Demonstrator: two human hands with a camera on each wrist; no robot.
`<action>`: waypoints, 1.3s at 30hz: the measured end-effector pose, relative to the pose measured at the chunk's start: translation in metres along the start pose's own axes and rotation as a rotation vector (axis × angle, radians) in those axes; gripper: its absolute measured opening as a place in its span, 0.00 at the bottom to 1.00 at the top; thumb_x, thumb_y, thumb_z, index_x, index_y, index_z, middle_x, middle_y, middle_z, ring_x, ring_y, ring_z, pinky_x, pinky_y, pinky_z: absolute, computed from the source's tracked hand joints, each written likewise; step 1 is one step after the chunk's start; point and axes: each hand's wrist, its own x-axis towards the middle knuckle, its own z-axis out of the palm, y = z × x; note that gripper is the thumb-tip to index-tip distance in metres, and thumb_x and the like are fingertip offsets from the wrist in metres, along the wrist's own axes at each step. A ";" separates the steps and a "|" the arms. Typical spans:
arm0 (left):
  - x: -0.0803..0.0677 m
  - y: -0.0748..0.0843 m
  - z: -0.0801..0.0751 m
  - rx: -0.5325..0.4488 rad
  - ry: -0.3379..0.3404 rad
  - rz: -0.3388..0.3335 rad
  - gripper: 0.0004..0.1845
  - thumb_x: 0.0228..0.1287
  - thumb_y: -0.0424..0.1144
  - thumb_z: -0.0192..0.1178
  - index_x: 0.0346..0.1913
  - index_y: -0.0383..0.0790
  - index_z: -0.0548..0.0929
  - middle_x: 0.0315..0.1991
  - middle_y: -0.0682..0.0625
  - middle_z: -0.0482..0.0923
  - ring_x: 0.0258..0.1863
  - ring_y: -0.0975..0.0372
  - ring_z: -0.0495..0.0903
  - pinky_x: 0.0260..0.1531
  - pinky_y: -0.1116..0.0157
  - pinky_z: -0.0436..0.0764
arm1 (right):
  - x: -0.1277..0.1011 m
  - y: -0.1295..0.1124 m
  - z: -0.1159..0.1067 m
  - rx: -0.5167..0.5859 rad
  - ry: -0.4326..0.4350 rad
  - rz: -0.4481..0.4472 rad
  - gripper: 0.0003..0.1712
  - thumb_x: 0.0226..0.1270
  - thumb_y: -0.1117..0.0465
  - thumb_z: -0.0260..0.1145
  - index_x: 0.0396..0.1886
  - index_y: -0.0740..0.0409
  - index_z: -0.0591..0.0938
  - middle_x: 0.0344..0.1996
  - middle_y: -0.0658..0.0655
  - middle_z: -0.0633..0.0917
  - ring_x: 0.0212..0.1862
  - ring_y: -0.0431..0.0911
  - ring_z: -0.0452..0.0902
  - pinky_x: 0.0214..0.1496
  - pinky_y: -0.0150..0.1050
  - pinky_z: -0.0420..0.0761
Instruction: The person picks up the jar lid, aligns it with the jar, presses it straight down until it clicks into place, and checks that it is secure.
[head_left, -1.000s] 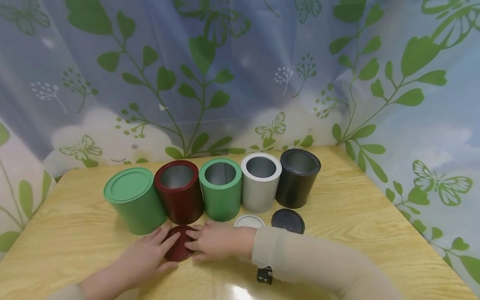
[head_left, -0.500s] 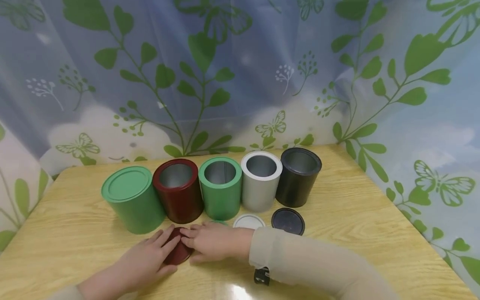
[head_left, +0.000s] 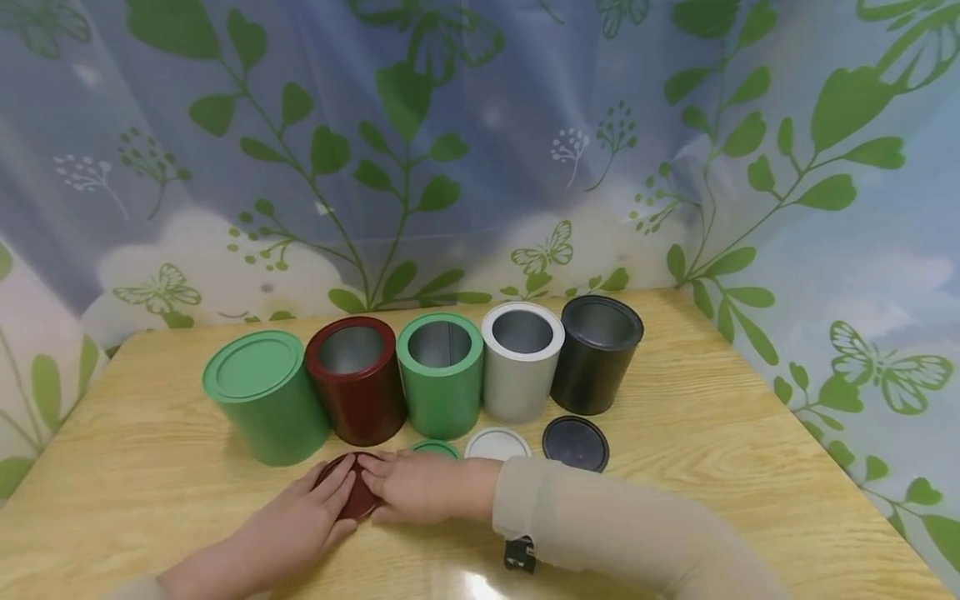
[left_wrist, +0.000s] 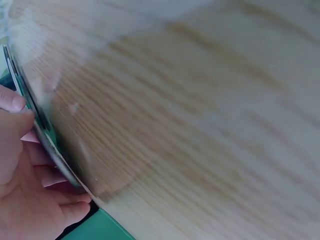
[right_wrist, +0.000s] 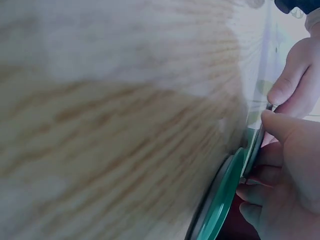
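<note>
Dark red round metal lid (head_left: 354,492) lies flat on the pale wooden desk (head_left: 750,433), low and left of centre in the head view, just in front of the open dark red tin can (head_left: 356,379). Left hand (head_left: 288,525) rests its straight fingers (head_left: 330,492) on the lid's near left edge; right hand (head_left: 420,483) meets it from the right, fingertips on the lid, whether pinching its rim cannot be told. Behind stand a closed green can (head_left: 262,400), an open green can (head_left: 440,375), a grey can (head_left: 520,362) and a black can (head_left: 596,354); a green lid (head_left: 435,448), white lid (head_left: 497,443) and black lid (head_left: 575,442) lie before them.
</note>
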 end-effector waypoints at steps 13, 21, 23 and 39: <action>-0.001 0.001 -0.004 0.067 0.265 0.050 0.27 0.63 0.46 0.60 0.58 0.28 0.75 0.61 0.39 0.69 0.60 0.43 0.65 0.55 0.50 0.69 | -0.008 0.007 0.001 0.026 0.097 -0.020 0.32 0.76 0.45 0.40 0.71 0.59 0.60 0.71 0.57 0.55 0.71 0.50 0.48 0.69 0.35 0.52; -0.001 0.003 -0.010 0.079 0.406 0.108 0.27 0.62 0.46 0.59 0.56 0.28 0.76 0.59 0.39 0.72 0.57 0.42 0.68 0.52 0.50 0.72 | -0.015 0.007 -0.007 0.015 0.143 -0.038 0.32 0.76 0.46 0.39 0.71 0.60 0.59 0.71 0.58 0.55 0.71 0.51 0.47 0.69 0.38 0.54; -0.001 0.004 -0.012 0.079 0.437 0.120 0.27 0.66 0.48 0.55 0.56 0.28 0.76 0.58 0.38 0.72 0.57 0.42 0.68 0.52 0.49 0.72 | -0.016 0.007 -0.008 -0.005 0.163 -0.040 0.32 0.76 0.46 0.39 0.70 0.60 0.60 0.71 0.58 0.56 0.71 0.51 0.48 0.69 0.39 0.54; 0.006 0.015 -0.043 0.074 0.510 0.129 0.35 0.74 0.55 0.32 0.56 0.27 0.77 0.58 0.37 0.72 0.57 0.40 0.67 0.51 0.47 0.72 | -0.038 0.014 -0.038 -0.052 0.229 -0.024 0.32 0.75 0.45 0.41 0.69 0.60 0.62 0.70 0.58 0.58 0.71 0.50 0.49 0.69 0.36 0.52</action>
